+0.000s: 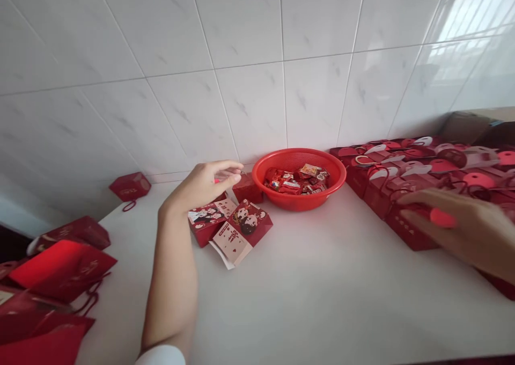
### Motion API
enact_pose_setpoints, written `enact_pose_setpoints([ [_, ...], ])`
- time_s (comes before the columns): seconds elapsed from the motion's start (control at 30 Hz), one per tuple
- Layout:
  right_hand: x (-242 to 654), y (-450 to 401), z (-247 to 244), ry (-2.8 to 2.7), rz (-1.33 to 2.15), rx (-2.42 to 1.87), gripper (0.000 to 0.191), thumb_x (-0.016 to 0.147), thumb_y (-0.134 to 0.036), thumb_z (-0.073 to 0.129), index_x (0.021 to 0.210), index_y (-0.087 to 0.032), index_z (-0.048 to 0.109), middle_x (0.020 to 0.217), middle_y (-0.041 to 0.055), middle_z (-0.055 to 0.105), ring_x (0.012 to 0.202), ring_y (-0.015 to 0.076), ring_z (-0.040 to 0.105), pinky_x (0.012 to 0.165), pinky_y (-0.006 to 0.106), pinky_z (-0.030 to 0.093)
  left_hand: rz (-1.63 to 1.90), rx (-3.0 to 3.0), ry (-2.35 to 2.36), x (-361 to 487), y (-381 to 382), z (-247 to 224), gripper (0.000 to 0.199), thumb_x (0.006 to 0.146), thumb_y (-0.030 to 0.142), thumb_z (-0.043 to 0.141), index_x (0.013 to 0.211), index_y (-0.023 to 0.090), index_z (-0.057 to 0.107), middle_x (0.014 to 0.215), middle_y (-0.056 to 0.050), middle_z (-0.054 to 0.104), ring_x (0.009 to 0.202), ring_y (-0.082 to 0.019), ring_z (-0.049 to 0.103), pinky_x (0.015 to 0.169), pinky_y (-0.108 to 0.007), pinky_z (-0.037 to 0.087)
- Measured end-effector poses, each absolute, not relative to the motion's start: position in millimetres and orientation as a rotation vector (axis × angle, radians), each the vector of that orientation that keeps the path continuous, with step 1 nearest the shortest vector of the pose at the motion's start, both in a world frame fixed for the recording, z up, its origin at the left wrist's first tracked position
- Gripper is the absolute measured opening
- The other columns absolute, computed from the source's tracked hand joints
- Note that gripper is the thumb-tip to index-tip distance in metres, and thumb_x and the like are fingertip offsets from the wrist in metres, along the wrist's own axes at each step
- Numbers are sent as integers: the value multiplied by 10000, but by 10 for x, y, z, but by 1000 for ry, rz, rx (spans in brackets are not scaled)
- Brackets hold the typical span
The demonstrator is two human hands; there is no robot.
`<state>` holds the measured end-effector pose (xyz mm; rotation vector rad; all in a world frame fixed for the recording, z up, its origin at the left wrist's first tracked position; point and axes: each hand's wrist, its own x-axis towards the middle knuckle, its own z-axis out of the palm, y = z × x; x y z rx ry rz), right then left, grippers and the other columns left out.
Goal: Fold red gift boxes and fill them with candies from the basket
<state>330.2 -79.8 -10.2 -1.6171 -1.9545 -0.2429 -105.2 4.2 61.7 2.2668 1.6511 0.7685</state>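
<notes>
Two bare hands reach over a white bench that stands against a tiled wall with faint grey marbling. The left hand, its forearm rising from a white sleeve, hovers over or just beside a small cluster of dark red gift boxes; its fingers are curved, with thumb and fingertips apart. Nearest in the cluster is a cartoon-printed gift box, lying with its cream flap opened out towards the viewer; the flap carries vertical Chinese characters and small red hearts, the writing too small to read surely. Against it, on the left, leans a second illustrated box with cartoon figures and a cream panel of more characters. A plain red box stands behind them, near a red plastic colander holding wrapped sweets, their labels illegible. The right hand, blurred, has thumb and fingers spread above packed rows of red handled boxes; whether it touches one cannot be told. Pale lettering on the nearest box there is unreadable. At left, a corded red box bears gold characters, and red gift bags overlap near the edge.
</notes>
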Motion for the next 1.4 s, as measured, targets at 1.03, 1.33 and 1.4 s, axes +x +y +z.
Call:
enact_pose_setpoints([
  [1.03, 1712, -541, -851, -2378, 338, -677, 217, 950, -86, 432, 938, -182, 627, 909, 84, 693, 837, 195, 624, 747, 334, 490, 1449, 2113, 1977, -1408, 412, 484, 153, 746, 283, 655, 842, 219, 755, 955, -22, 780, 964, -239, 711, 966, -357, 531],
  [1.33, 2054, -390, -515, -1743, 531, -964, 178, 975, -353, 551, 1009, -224, 668, 964, 41, 732, 875, 177, 687, 784, 283, 548, 1131, 2520, 795, -649, -245, 619, 60, 855, 155, 685, 867, 205, 716, 899, -12, 751, 862, -154, 700, 820, -274, 555],
  [1.4, 2115, -365, -485, -1650, 564, -972, 210, 967, -389, 563, 1011, -219, 679, 956, 41, 734, 862, 179, 692, 770, 278, 554, 982, 2582, 674, -417, -321, 527, 69, 865, 126, 662, 854, 188, 689, 876, -11, 742, 814, -137, 689, 751, -247, 544],
])
